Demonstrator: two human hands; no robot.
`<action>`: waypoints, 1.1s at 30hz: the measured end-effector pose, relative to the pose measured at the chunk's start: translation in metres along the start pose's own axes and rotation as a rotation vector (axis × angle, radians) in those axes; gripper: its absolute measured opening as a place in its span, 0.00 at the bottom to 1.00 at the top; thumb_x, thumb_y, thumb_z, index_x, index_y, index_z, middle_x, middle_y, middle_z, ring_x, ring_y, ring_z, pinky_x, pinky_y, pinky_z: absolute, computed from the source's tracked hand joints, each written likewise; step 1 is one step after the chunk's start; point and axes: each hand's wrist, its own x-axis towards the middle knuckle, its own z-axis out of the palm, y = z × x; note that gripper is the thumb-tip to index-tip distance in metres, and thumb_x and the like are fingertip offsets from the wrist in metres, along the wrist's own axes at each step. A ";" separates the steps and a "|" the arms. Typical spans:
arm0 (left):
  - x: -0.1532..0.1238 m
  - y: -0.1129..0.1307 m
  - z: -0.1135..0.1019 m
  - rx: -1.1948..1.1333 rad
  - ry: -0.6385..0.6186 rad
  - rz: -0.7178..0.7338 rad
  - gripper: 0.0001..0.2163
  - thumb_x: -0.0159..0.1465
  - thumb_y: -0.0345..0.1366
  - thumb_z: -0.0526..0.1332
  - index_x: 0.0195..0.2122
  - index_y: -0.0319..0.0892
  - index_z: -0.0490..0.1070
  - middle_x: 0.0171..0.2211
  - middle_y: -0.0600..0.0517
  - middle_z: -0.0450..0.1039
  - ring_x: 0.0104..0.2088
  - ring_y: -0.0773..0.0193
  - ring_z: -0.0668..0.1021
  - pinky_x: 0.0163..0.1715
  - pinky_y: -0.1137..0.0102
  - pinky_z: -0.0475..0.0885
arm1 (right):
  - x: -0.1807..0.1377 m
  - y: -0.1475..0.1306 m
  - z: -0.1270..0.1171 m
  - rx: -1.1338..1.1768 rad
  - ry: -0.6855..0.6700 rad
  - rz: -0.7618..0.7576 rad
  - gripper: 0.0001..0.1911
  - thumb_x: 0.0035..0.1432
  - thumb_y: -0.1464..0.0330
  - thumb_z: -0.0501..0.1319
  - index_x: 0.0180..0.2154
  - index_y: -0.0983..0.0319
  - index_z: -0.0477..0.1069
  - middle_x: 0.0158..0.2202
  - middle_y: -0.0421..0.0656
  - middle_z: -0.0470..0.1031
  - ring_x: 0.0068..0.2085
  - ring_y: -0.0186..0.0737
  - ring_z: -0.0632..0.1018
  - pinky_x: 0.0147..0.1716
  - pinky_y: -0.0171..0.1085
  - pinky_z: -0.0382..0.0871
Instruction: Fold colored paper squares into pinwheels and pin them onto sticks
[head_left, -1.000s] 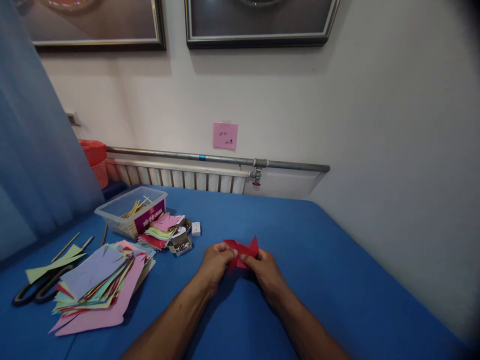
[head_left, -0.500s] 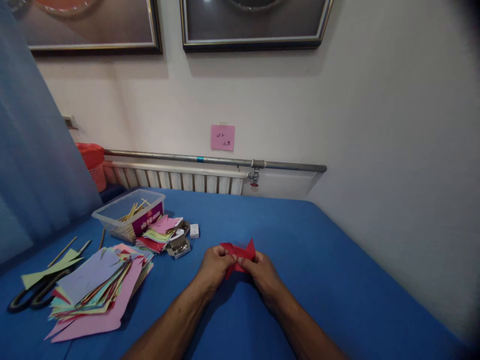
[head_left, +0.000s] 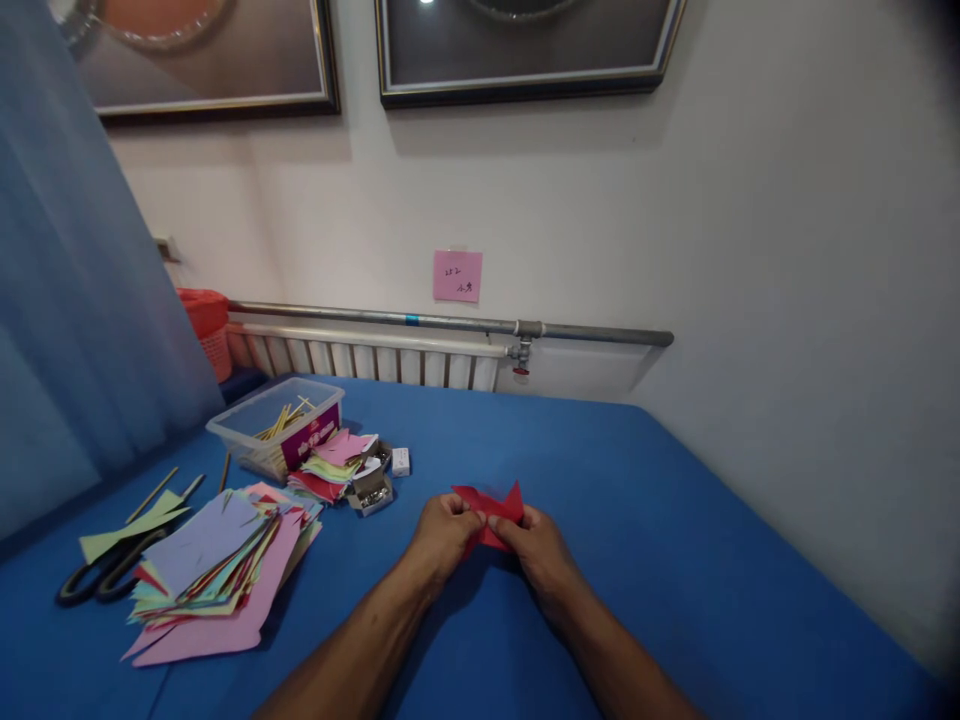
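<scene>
A piece of red paper (head_left: 496, 506), with pointed corners sticking up, is held just above the blue table between both hands. My left hand (head_left: 444, 530) pinches its left side, thumb on top. On the other side my right hand (head_left: 536, 545) grips the paper, and the two thumbs nearly meet at its middle. The fingers under the paper are mostly hidden. Left of the hands lie small open boxes of metal pieces (head_left: 371, 492) and a little white box (head_left: 400, 461).
A thick stack of coloured paper (head_left: 210, 560) lies at the left, beside black-handled scissors (head_left: 112, 580). Behind it stand a clear plastic box (head_left: 277, 430) of thin sticks and a smaller pile of cut paper (head_left: 334, 467). A radiator (head_left: 360, 360) runs along the wall.
The whole view has shifted slightly, so everything sits a little further right. Both hands keep their hold on the red paper, with hardly any change in its shape.
</scene>
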 end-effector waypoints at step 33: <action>0.016 0.071 -0.099 1.673 0.224 -0.048 0.14 0.65 0.30 0.55 0.45 0.40 0.80 0.49 0.33 0.81 0.51 0.43 0.82 0.48 0.57 0.72 | 0.002 0.003 -0.003 -0.014 0.071 0.002 0.13 0.46 0.59 0.70 0.26 0.61 0.74 0.22 0.38 0.73 0.24 0.34 0.67 0.26 0.35 0.59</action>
